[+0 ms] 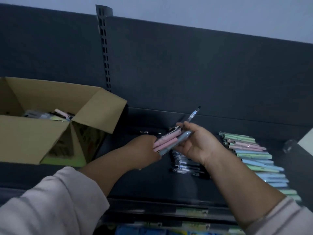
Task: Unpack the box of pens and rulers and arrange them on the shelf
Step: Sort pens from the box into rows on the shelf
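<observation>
My left hand (pixel 144 150) grips one end of a bundle of pink and blue pens (pixel 167 141) above the dark shelf (pixel 149 182). My right hand (pixel 196 143) holds the bundle's other end, and a clear black-tipped pen (pixel 194 113) sticks up past its fingers. An open cardboard box (pixel 42 138) with more stationery inside stands on the shelf at the left. A row of pastel green, pink and blue pens (pixel 254 155) lies on the shelf at the right. Several clear black pens (pixel 184 165) lie under my right hand. One black pen (pixel 148 132) lies alone near the back.
A slotted metal upright (pixel 104 48) and dark back panels rise behind the shelf. Below the shelf's front edge, coloured packages (pixel 152 231) sit on a lower level. A pale object (pixel 306 141) shows at the right edge.
</observation>
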`<state>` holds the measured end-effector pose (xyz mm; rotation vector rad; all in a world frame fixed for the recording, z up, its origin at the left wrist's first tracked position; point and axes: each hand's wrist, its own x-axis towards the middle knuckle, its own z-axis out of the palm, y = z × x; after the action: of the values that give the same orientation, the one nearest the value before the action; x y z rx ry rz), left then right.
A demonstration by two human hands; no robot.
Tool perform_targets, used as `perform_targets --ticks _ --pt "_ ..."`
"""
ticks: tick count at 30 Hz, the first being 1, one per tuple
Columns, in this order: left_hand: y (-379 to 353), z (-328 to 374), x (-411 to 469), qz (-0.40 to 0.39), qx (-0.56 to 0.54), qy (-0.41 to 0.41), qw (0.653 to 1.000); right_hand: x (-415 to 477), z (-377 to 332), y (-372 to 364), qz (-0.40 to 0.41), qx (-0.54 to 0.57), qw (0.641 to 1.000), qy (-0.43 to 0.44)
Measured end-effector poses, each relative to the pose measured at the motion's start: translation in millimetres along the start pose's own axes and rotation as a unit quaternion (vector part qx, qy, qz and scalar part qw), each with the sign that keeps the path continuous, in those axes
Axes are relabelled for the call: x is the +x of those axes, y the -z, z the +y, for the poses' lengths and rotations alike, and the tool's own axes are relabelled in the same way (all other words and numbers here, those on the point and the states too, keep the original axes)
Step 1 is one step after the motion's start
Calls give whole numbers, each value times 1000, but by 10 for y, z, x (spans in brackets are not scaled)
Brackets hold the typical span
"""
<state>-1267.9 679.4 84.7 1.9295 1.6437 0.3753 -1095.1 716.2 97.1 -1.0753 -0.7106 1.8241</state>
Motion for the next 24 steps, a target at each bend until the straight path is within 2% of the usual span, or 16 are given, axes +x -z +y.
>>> perform_targets --ticks 5,7,8,10,12,13,14,17,19,20,21,22,23,24 --pt "-170 -176 6 -21 28 14 999 44 -14 383 50 -38 997 39" --pt "-209 -248 36 -24 21 28 999 34 -17 552 88 -130 984 84" --pt "-221 -279 55 -23 13 37 999 32 -11 645 104 -206 967 111" --pt "-233 -331 95 -19 -12 55 998 52 16 843 125 -393 896 166" --pt "-246 -382 143 -28 -74 71 994 92 57 996 129 -568 790 193" --pt "-246 -399 160 -34 -108 79 990 112 88 1048 130 -629 741 197" --pt "-244 -412 169 -38 -136 84 986 133 128 1091 125 -668 707 196" --pt "-248 -423 215 -43 -168 92 981 188 264 1135 100 -728 657 167" --pt "-257 -409 249 -52 -178 90 979 198 287 1100 112 -754 623 178" --pt "-260 -399 264 -56 -183 88 978 195 270 1067 123 -742 627 202" --pt "-261 -390 276 -60 -189 87 976 186 242 1017 130 -691 674 227" --pt "-260 -379 287 -65 -198 87 974 162 211 943 124 -593 762 228" --pt "-260 -365 294 -72 -206 87 972 129 186 849 96 -459 862 192" --pt "-258 -347 301 -79 -212 87 970 101 169 757 56 -319 937 135"
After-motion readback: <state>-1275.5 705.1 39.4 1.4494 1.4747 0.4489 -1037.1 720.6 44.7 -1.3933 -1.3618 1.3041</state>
